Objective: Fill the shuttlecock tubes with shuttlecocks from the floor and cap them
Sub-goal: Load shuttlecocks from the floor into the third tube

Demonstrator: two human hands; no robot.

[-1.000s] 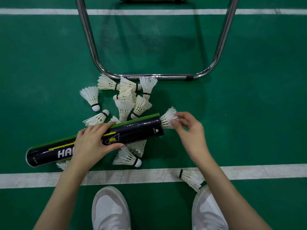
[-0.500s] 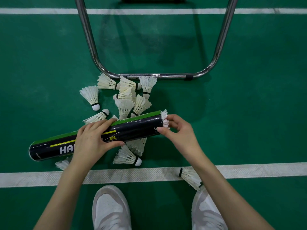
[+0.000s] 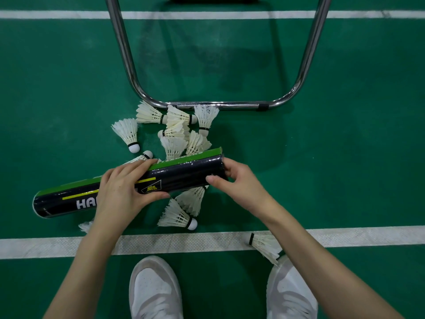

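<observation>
Loading the tube
Left hand (image 3: 122,189) grips the black-and-green cardboard shuttlecock tube (image 3: 128,184) to steady it; right hand (image 3: 239,180), fingers curled over its three-o'clock mouth, presses inward; white feather shuttlecocks (image 3: 174,134) wait at twelve.

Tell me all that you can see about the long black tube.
The tube is a long glossy cylinder, black with a green strip, a yellow line and white letters "HA". It lies almost level, right end slightly farther away, above the loose shuttlecocks. The left hand grips its middle; the right hand holds its right end.
</observation>
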